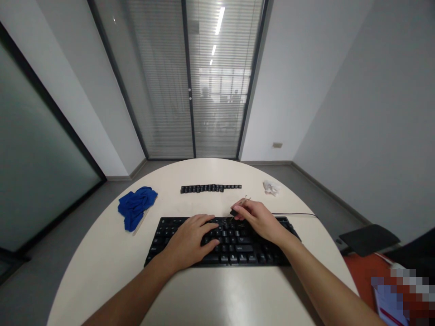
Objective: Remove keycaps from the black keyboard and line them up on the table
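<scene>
A black keyboard (243, 249) lies across the table in front of me, keys up. My left hand (193, 237) rests on its left and middle part, palm down, with the fingers spread and nothing held. Over the upper right of the keyboard, my right hand (254, 217) is closed on a small keycap puller with a black body (234, 212) and thin wire ends. Some wire sticks out above the fingers, and some reaches down toward the top keys. Whether the wire grips a key is too small to tell. Beyond the keyboard, loose black keycaps (204, 188) stand in rows.
A crumpled blue cloth (137, 206) lies at the left of the round table (102, 271), with a thin pale stick partly under it. Crumpled white tissue (271, 187) sits at the back right. The keyboard cable (295, 213) runs off the right edge. A chair (369, 240) stands at the right.
</scene>
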{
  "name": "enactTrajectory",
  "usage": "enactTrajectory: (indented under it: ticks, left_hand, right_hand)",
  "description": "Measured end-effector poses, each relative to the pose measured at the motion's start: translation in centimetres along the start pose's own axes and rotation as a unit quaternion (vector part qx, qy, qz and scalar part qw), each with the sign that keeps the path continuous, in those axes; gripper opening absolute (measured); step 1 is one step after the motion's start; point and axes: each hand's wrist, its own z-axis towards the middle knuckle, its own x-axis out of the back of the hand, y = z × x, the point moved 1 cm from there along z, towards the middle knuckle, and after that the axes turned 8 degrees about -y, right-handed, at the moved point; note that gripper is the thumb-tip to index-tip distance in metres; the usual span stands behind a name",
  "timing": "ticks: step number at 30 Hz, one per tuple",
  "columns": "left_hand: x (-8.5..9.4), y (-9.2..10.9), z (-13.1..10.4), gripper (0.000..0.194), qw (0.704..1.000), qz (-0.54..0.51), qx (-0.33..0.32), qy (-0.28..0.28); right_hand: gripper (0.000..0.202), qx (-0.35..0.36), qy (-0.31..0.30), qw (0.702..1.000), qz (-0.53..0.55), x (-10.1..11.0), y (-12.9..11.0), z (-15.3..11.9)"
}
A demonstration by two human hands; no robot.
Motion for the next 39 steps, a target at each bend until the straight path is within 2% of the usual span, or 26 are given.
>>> enactTrajectory:
  ticks: [4,28,35,39]
  left_hand:
    - [0.0,0.0,0.0,0.037,1.000,0.000,-0.002,0.002]
    - [0.1,0.2,0.1,0.037,1.000,0.003,-0.003,-0.002]
    - [0.1,0.1,0.0,0.036,1.000,-0.001,-0.004,0.001]
    - [-0.1,0.0,0.0,0.037,1.000,-0.001,0.000,0.002]
  right_hand:
    - [0.038,0.001,0.007,0.999,-0.038,-0.2,-0.1,-0.1]
    - [0.037,0.002,-0.020,0.995,-0.094,-0.9,-1.1,-0.2]
    - [0.035,0.022,-0.028,0.991,-0.126,-1.1,-1.6,-0.3]
    - [0.031,0.063,-0.059,0.988,-0.128,-1.3,-2.0,-0.4]
